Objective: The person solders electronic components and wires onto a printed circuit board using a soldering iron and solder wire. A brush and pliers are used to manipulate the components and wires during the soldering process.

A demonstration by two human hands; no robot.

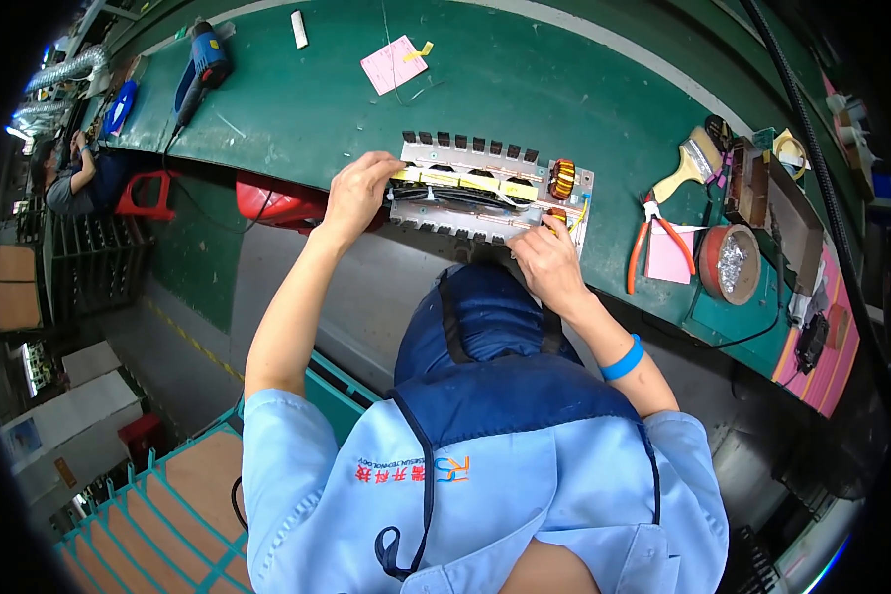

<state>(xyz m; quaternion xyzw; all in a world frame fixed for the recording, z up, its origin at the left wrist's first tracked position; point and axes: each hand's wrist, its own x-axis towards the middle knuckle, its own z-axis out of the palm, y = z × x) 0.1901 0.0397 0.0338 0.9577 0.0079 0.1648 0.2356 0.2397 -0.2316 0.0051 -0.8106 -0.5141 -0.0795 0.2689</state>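
A long circuit board (426,155) lies at the bench's near edge, with rows of black components along both long sides. Yellow-taped parts (465,181) and dark wires run along its middle. Two copper-wound ring coils sit at its right end; the far coil (562,179) shows fully, the near one partly behind my fingers. My left hand (358,198) is closed on the board's left end, fingertips by the yellow tape. With bent fingers, my right hand (547,262) grips the near right edge beside the near coil. Its fingertips are partly hidden.
Orange-handled pliers (660,238), a brush (691,163), and a round tub of small metal parts (731,263) are at right. A heat gun (204,67) lies far left, a pink paper (393,65) at the back. Under the bench is a red stool (277,203); another person (79,178) sits far left.
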